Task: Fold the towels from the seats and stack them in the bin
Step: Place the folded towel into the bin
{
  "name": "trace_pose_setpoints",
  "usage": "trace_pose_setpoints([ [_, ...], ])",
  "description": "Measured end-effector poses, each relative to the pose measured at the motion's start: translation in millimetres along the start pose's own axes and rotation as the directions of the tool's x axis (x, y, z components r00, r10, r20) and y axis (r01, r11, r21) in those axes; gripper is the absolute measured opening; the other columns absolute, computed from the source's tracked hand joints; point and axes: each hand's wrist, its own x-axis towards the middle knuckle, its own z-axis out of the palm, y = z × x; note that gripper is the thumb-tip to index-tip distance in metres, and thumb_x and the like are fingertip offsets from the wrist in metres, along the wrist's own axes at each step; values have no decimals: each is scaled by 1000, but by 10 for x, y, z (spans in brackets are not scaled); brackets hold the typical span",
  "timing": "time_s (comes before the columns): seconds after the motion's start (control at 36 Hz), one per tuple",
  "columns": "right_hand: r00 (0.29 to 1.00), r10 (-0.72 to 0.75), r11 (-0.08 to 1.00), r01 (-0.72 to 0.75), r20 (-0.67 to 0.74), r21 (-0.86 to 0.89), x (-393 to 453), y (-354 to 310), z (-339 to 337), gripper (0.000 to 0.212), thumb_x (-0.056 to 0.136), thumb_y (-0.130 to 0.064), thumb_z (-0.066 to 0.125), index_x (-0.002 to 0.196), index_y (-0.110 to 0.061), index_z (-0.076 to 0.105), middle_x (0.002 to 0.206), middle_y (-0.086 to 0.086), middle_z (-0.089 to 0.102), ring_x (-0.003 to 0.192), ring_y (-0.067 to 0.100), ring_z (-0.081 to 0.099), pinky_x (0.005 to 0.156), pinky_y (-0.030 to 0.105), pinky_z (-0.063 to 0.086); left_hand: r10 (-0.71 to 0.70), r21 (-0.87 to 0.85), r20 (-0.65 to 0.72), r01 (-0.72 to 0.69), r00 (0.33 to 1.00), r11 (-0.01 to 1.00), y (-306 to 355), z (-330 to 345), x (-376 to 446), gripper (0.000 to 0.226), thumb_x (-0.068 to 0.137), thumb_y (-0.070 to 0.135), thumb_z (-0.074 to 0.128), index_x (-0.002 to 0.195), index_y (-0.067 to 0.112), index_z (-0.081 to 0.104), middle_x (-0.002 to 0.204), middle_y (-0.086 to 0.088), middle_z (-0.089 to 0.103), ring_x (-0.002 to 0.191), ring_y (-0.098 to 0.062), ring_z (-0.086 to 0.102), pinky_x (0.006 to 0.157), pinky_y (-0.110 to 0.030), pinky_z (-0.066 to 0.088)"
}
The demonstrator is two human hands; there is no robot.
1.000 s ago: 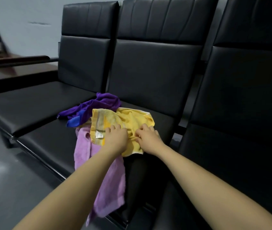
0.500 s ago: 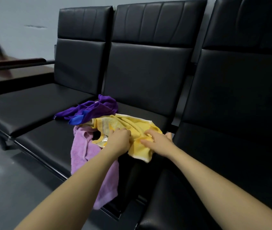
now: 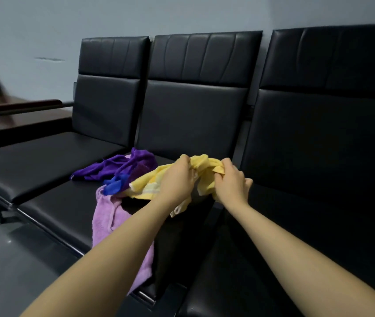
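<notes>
Lifted off the seat (image 3: 51,202) since a second ago, the yellow towel (image 3: 150,185) hangs bunched above the purple pile (image 3: 122,167), both hands' fingers clamped on it, left hand (image 3: 177,179) and right hand (image 3: 231,181), the pickup step; next likely spreading it to fold.

Both arms extended forward; left grip (image 3: 177,177) and right grip (image 3: 231,179) fingers curled, clutching cloth, raised side by side.

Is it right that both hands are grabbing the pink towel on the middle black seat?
Not quite. In the head view the left hand and the right hand both grip the yellow towel, not the pink one. The pink towel lies untouched, draped over the front edge of the middle black seat. The rest is right.
</notes>
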Motion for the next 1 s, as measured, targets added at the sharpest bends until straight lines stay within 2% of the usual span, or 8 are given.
trace_pose_setpoints([
  [0.19,977,45,999,-48,-207,-8,8,331,-610,7,93,-19,50,100,-18,51,112,2,47,104,22,48,95,38,32,125,-63,32,-122,992,990,700,71,-13,20,99,21,40,113,8,47,106,-5,58,95,-29,56,87,-44,44],
  [0.31,979,77,997,-81,-188,-13,-68,644,-1025,5,94,-15,47,95,-20,48,97,-3,54,96,19,54,94,36,36,216,-96,92,-207,972,974,1119,209,-86,26,100,28,42,118,10,47,110,-5,58,96,-25,57,88,-43,46],
  [0.47,975,167,966,-191,-144,-176,-304,1231,-1568,36,96,-15,44,131,-25,47,122,3,54,113,22,51,99,38,35,363,-158,207,-335,909,929,1678,524,-268,43,97,38,49,134,18,39,112,-4,60,91,-20,59,79,-36,50],
  [0.56,972,192,946,-220,-137,-238,-449,1509,-1762,37,97,-16,40,132,-27,49,121,5,53,110,24,51,96,39,34,417,-136,338,-394,844,909,1883,731,-375,57,90,48,55,137,22,35,117,-5,56,99,-21,56,83,-36,49],
  [0.69,962,236,910,-269,-140,-317,-672,1892,-2062,39,97,-11,37,128,-27,54,120,3,50,107,24,48,96,36,32,455,-24,473,-505,755,863,2177,1055,-567,42,93,48,50,123,19,46,107,-4,54,91,-23,55,75,-34,46],
  [0.81,964,249,871,-266,-95,-413,-779,2113,-2235,45,95,-9,40,135,-30,47,126,2,45,107,24,48,97,35,33,496,140,378,-578,782,804,2276,1252,-601,24,100,34,41,110,17,54,95,0,44,73,-21,46,77,-30,38],
  [0.89,969,245,841,-233,-40,-489,-811,2222,-2317,43,94,-10,43,131,-31,48,128,1,46,110,24,49,98,36,31,495,113,319,-551,808,827,2308,1339,-593,26,101,30,37,115,18,56,103,-3,48,86,-24,51,77,-31,33],
  [1.0,966,258,810,-215,3,-545,-857,2326,-2318,38,92,-11,42,122,-30,56,128,0,44,116,24,39,101,38,25,513,-108,366,-512,777,852,2306,1363,-646,33,102,31,36,106,16,65,124,4,47,111,-19,44,95,-31,23],
])
